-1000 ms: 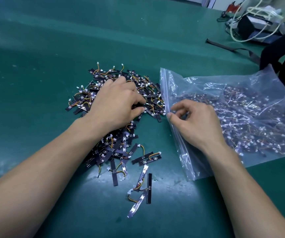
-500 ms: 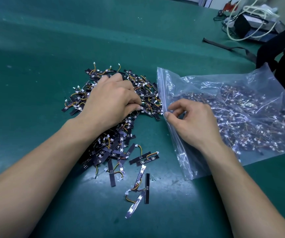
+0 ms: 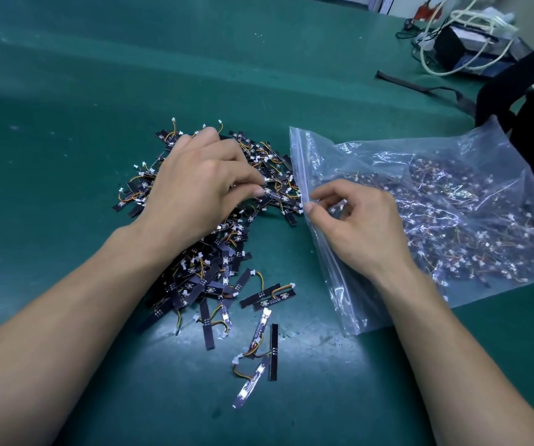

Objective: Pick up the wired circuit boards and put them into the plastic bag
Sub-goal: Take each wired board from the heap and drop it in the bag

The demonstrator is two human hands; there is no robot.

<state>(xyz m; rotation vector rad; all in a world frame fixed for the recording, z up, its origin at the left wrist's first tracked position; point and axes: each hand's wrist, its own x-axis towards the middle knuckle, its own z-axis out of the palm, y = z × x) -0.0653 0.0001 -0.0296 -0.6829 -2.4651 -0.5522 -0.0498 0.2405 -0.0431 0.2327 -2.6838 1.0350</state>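
A heap of small black wired circuit boards with orange and yellow leads and white plugs lies on the green table. My left hand sits on top of the heap, fingers curled around a bunch of boards. To its right lies a clear plastic zip bag holding many more boards. My right hand pinches the bag's left, open edge between thumb and forefinger. A few stray boards lie nearer to me.
At the back right stand a dark box with white cables and a black strap across the table. A black bag or chair sits just behind the plastic bag.
My left hand's fingers have closed tighter on the boards in the heap. My right hand keeps its pinch on the bag's edge. The view has shifted slightly.
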